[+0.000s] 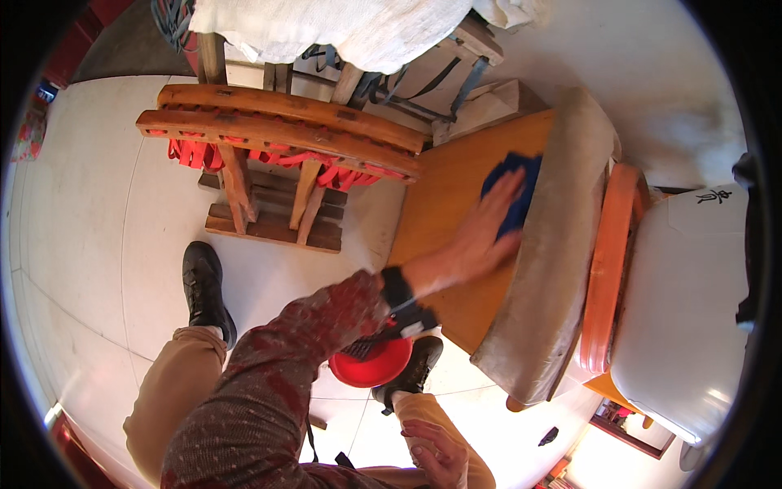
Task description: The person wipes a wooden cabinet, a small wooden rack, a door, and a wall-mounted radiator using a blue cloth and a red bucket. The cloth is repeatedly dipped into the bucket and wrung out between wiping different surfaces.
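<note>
My left hand [476,238], blurred and wearing a black wristband, presses a dark blue cloth [530,174] with extended fingers on an orange-yellow wooden panel [452,177]. The cloth lies beside the rim of a grey-brown covering [553,244] along the panel's right side. Low in the view, my right hand [437,451] is by my right knee, fingers slightly bent, with nothing seen in it. Below my left forearm is a red plastic bowl [372,365], partly covered by a dark textured thing that I cannot identify.
Ahead on the left stands a folding wooden stool [275,125] with red straps. Behind it, a white cloth [330,27] drapes over a wooden frame. An orange rim [611,269] and a large whitish container [678,318] are at the right. My black shoes [203,284] rest on the pale tiled floor.
</note>
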A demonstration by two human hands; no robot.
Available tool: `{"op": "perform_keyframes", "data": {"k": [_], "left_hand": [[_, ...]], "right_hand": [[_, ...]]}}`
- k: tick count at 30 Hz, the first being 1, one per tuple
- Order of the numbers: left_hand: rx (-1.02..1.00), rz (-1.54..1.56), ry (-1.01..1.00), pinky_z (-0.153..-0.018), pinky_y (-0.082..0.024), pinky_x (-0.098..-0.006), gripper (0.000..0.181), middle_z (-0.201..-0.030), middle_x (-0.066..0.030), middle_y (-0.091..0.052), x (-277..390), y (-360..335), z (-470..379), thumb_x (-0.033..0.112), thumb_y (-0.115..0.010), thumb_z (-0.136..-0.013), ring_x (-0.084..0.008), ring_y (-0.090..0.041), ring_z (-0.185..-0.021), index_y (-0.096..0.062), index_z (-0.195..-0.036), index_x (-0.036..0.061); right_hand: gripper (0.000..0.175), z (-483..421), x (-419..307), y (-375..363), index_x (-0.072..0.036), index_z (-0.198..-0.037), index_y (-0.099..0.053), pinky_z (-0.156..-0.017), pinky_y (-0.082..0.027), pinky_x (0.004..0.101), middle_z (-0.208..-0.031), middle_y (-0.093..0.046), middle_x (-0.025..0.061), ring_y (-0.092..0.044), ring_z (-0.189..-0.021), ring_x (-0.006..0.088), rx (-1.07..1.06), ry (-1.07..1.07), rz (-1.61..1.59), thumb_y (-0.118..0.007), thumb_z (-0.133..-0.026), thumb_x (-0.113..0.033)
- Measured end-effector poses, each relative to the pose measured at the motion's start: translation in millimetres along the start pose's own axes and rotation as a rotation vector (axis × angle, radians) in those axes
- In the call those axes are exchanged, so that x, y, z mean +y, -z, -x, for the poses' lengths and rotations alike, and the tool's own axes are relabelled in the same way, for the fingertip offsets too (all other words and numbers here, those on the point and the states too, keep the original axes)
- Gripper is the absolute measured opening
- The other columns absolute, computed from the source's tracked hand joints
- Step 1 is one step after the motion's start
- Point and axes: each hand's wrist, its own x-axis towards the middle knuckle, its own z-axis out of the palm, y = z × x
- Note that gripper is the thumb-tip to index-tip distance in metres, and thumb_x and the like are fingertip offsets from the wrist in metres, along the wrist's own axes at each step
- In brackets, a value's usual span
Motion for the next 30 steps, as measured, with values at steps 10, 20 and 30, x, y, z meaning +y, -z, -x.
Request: {"op": "perform_keyframes", "data": {"k": [10, 20, 30], "left_hand": [[0.037, -0.008, 0.055, -0.115, -0.021, -0.0379, 0.06, -0.151, -0.0221, -0.027, -11.0, 14.5, -89.1, 0.026, -0.045, -0.098, -0.0347, -0.024, -0.142, -0.023, -0.147, -0.0014], [-0.044, 0.046, 0.136, -0.114, -0.018, -0.0491, 0.072, -0.156, -0.0195, -0.018, 71.4, -29.5, 121.0, 0.038, -0.053, -0.091, -0.0377, -0.013, -0.145, -0.026, -0.147, 0.0008], [0.21, 0.04, 0.494, -0.109, -0.03, -0.0431, 0.069, -0.143, -0.0271, -0.038, 8.1, -38.9, 192.1, 0.034, -0.053, -0.094, -0.0419, -0.039, -0.13, -0.023, -0.147, 0.0015]], "right_hand": [[0.025, -10.5, -6.7, 5.6, 0.005, -0.106, -0.06, -0.089, -0.046, 0.0406, -0.112, -0.057, 0.0203, -0.055, -0.103, 0.0344, -0.083, 0.077, 0.029, -0.06, -0.082, 0.004], [0.034, 30.0, 0.6, -3.4, 0.004, -0.108, -0.065, -0.091, -0.048, 0.0334, -0.112, -0.066, 0.0179, -0.063, -0.106, 0.0271, 0.02, -0.325, 0.031, -0.056, -0.075, 0.002], [0.03, 41.8, 4.0, -13.3, 0.004, -0.108, -0.063, -0.09, -0.049, 0.034, -0.112, -0.065, 0.0186, -0.064, -0.105, 0.0293, 0.021, -0.212, 0.06, -0.063, -0.078, 0.005]]}}
